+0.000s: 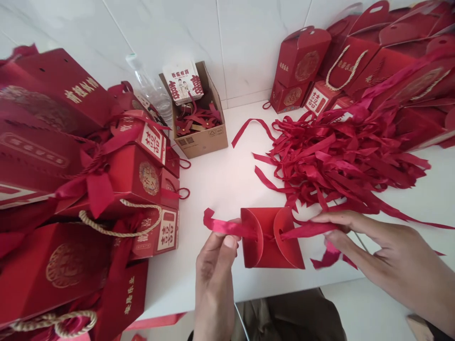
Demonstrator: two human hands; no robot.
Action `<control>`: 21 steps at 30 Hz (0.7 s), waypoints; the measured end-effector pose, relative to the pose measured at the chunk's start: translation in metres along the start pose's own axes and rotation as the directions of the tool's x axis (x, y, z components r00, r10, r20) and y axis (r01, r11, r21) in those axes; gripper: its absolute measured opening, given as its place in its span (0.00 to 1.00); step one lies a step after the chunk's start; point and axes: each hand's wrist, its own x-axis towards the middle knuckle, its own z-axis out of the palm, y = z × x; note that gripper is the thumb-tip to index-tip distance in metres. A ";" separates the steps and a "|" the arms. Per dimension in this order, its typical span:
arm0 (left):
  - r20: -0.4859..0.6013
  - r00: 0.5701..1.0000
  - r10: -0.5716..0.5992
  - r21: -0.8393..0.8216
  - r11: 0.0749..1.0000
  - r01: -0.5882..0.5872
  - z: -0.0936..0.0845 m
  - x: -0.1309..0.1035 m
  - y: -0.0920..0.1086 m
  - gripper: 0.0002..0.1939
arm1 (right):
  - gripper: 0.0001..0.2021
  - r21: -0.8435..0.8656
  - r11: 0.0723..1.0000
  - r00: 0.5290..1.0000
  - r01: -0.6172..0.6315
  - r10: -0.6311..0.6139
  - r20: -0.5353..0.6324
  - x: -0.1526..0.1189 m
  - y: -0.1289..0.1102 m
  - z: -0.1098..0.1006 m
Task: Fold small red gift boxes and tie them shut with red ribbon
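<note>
A red gift box [268, 258] sits near the front edge of the white table, with two curved flaps on top. A red ribbon [305, 230] passes through the holes in the flaps, its ends reaching out to both sides. My left hand [218, 265] pinches the ribbon at the box's left side, between thumb and fingers. To the right, my right hand [380, 255] holds the other end between thumb and forefinger, a short tail hanging below. The ribbon's middle runs between the flaps.
Red boxes with rope handles [71, 265] crowd the left side. A cardboard carton [206, 142] with cards and a plastic bottle [151, 90] stand at the wall. Loose ribbons [341, 161] heap on the right, before more red boxes [302, 57].
</note>
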 end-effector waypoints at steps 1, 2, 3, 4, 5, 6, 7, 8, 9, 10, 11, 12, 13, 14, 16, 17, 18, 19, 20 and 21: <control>0.020 1.000 0.005 -0.008 1.000 -0.005 0.001 0.000 0.001 0.16 | 0.15 -0.011 1.000 1.000 0.001 -0.001 0.002 0.000 0.002 0.000; 0.035 0.999 0.010 -0.008 1.000 -0.009 0.001 0.001 0.001 0.14 | 0.15 -0.018 1.000 1.000 0.009 -0.009 0.008 0.001 0.004 -0.001; 0.042 0.999 0.018 -0.001 1.000 -0.018 0.001 0.001 0.001 0.14 | 0.15 -0.023 1.000 0.999 0.020 -0.019 0.026 0.001 0.006 -0.001; 0.039 0.999 0.031 0.012 0.999 -0.031 0.000 0.002 0.001 0.13 | 0.16 -0.020 0.999 0.998 0.037 -0.036 0.047 0.001 0.008 -0.003; 0.027 0.999 0.047 0.025 0.999 -0.048 0.000 0.003 0.000 0.12 | 0.17 -0.011 0.998 0.997 0.054 -0.054 0.064 0.001 0.009 -0.004; 0.012 0.998 0.066 0.037 0.997 -0.067 0.000 0.004 -0.001 0.12 | 0.17 0.001 0.998 0.995 0.070 -0.070 0.074 0.001 0.010 -0.005; -0.003 0.996 0.087 0.047 0.995 -0.087 0.000 0.004 -0.001 0.12 | 0.15 0.014 0.996 0.993 0.089 -0.090 0.074 0.001 0.010 -0.006; -0.015 0.994 0.107 0.055 0.993 -0.106 0.000 0.004 -0.002 0.12 | 0.13 0.023 0.993 0.992 0.112 -0.113 0.059 0.002 0.009 -0.007; -0.023 0.992 0.128 0.063 0.990 -0.126 0.001 0.004 -0.003 0.12 | 0.10 0.023 0.990 0.990 0.140 -0.140 0.024 0.002 0.008 -0.007; -0.029 0.988 0.152 0.072 0.986 -0.150 0.001 0.003 -0.003 0.12 | 0.08 0.013 0.986 0.986 0.168 -0.168 -0.019 0.003 0.006 -0.007; -0.035 0.984 0.176 0.084 0.981 -0.173 0.002 0.002 -0.003 0.12 | 0.05 -0.002 0.981 0.979 0.194 -0.193 -0.063 0.004 0.004 -0.007; -0.043 0.980 0.197 0.102 0.976 -0.191 0.003 0.002 -0.003 0.12 | 0.03 -0.018 0.978 0.972 0.210 -0.211 -0.106 0.005 0.001 -0.006; -0.052 0.975 0.215 0.119 0.971 -0.208 0.004 0.002 -0.003 0.12 | 0.04 -0.029 0.976 0.965 0.218 -0.220 -0.144 0.005 -0.001 -0.005; -0.062 0.972 0.229 0.139 0.966 -0.218 0.005 0.001 -0.003 0.12 | 0.06 -0.032 0.975 0.959 0.218 -0.220 -0.180 0.005 -0.004 -0.003; -0.078 0.967 0.243 0.185 0.957 -0.225 0.005 0.002 -0.003 0.13 | 0.07 -0.016 0.981 0.954 0.195 -0.194 -0.230 0.002 -0.011 0.001; -0.078 0.966 0.246 0.210 0.952 -0.225 0.005 0.003 -0.003 0.14 | 0.06 0.000 0.985 0.954 0.175 -0.169 -0.248 0.000 -0.014 0.004; -0.069 0.968 0.243 0.236 0.946 -0.221 0.005 0.003 -0.003 0.14 | 0.04 0.024 0.989 0.957 0.144 -0.133 -0.259 -0.002 -0.018 0.006; -0.058 0.969 0.239 0.263 0.940 -0.216 0.005 0.003 -0.003 0.15 | 0.03 0.061 0.993 0.963 0.101 -0.082 -0.258 -0.005 -0.021 0.009; -0.047 0.971 0.235 0.289 0.934 -0.212 0.005 0.003 -0.002 0.16 | 0.05 0.109 0.993 0.968 0.053 -0.024 -0.251 -0.007 -0.024 0.011; -0.037 0.971 0.238 0.309 0.926 -0.215 0.006 0.002 -0.001 0.16 | 0.06 0.160 0.987 0.970 0.014 0.026 -0.242 -0.009 -0.027 0.013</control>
